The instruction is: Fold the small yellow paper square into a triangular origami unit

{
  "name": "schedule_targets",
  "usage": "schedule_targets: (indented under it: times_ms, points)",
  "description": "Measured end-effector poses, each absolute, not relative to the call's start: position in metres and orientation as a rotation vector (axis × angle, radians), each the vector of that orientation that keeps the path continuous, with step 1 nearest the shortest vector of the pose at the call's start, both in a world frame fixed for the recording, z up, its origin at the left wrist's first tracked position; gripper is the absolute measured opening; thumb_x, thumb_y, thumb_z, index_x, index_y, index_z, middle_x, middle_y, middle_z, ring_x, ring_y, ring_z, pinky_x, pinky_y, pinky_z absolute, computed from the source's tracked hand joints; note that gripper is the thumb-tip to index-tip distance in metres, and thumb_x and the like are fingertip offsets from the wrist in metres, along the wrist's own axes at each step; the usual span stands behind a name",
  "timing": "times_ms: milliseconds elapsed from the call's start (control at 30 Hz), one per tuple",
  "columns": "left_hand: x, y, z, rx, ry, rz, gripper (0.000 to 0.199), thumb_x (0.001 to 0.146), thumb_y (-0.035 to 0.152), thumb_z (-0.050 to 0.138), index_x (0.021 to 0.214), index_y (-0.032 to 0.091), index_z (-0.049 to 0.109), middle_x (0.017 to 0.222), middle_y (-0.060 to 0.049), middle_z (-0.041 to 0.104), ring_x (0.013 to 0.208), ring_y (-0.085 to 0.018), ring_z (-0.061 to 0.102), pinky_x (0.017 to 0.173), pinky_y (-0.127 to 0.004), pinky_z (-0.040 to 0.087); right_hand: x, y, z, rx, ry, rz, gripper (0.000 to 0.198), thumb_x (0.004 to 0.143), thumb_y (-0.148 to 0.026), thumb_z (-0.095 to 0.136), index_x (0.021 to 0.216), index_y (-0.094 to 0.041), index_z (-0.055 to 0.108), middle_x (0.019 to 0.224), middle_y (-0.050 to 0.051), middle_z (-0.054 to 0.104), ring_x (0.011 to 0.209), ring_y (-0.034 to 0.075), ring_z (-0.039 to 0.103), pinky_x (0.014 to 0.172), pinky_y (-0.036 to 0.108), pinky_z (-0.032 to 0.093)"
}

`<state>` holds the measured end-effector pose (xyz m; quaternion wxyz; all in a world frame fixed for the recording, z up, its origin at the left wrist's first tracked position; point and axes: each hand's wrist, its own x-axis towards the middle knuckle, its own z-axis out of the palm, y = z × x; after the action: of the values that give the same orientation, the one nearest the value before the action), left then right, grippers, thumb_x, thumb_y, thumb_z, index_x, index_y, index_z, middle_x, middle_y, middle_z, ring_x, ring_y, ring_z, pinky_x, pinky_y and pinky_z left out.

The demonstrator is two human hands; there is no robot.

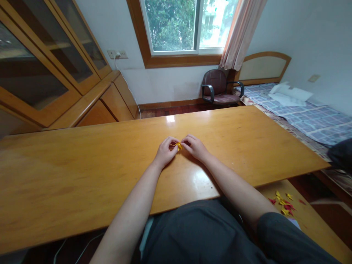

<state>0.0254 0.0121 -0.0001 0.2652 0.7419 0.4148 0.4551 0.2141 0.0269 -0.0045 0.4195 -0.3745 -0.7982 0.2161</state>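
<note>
A small yellow paper crane (179,146), folded with pointed ends, is held just above the wooden table (82,172), between my two hands. My left hand (167,151) pinches it from the left with thumb and fingertips. From the right, the fingertips of my right hand (194,146) close on its other side. A thin pale line, perhaps a thread or stick, shows by the left fingers; I cannot make out what it is. My fingers cover part of the folded paper.
Several yellow and red folded paper pieces (284,204) lie on a lower wooden surface (320,225) at my right. Beyond the table stand a brown armchair (217,86) and a bed (316,115) with white sheets on it. A glass-door cabinet (79,88) is at the left.
</note>
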Motion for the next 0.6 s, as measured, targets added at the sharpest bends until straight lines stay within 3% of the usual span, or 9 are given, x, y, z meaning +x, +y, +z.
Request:
schedule_targets:
  times_ms: [233,600]
  points:
    - [0.024,0.016,-0.005,1.872,1.068,1.271,0.009,0.081,0.018,0.058,0.090,0.018,0.062,0.103,-0.006,0.064,0.091,-0.015,0.065,0.082,-0.030,0.056,0.215,0.027,-0.005,-0.920,-1.982,0.558,0.010,0.091,-0.025,0.056,0.089,-0.019,0.063,0.087,0.005,0.060,0.081,0.016,0.057,0.075,0.027,0.046]
    - [0.021,0.020,-0.015,1.795,1.037,1.176,0.028,0.084,0.020,0.056,0.111,0.022,0.061,0.114,-0.005,0.064,0.086,-0.014,0.066,0.081,-0.029,0.055,0.215,0.027,-0.004,-0.909,-2.003,0.575,0.010,0.092,-0.024,0.055,0.091,-0.019,0.063,0.089,0.004,0.060,0.082,0.016,0.057,0.076,0.027,0.046]
